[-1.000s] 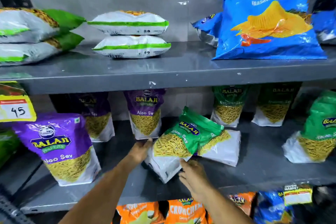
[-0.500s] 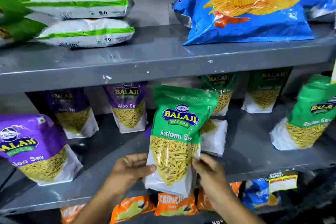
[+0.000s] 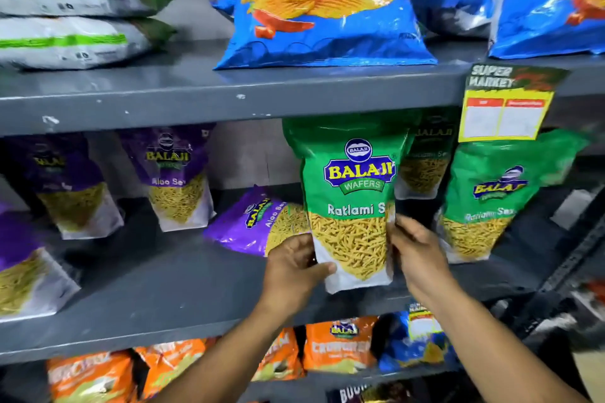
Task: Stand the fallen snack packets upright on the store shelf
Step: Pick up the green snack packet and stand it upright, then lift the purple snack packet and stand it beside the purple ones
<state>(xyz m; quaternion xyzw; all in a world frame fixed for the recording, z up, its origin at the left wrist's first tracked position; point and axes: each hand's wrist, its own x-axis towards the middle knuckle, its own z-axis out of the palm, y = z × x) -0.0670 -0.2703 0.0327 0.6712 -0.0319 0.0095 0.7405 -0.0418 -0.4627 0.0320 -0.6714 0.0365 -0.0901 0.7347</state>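
Green Ratlami Sev packet (image 3: 352, 203) held upright above the grey middle shelf (image 3: 170, 275), its lower edges clasped by the left hand's grip (image 3: 293, 267) and right hand's grip (image 3: 417, 253), purple Aloo Sev packet (image 3: 248, 222) seen lying fallen just behind, green packet (image 3: 487, 199) stood to the right.

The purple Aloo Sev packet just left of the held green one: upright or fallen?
Fallen. The purple Aloo Sev packet lies tilted on the shelf, its logo slanted, behind the left hand.
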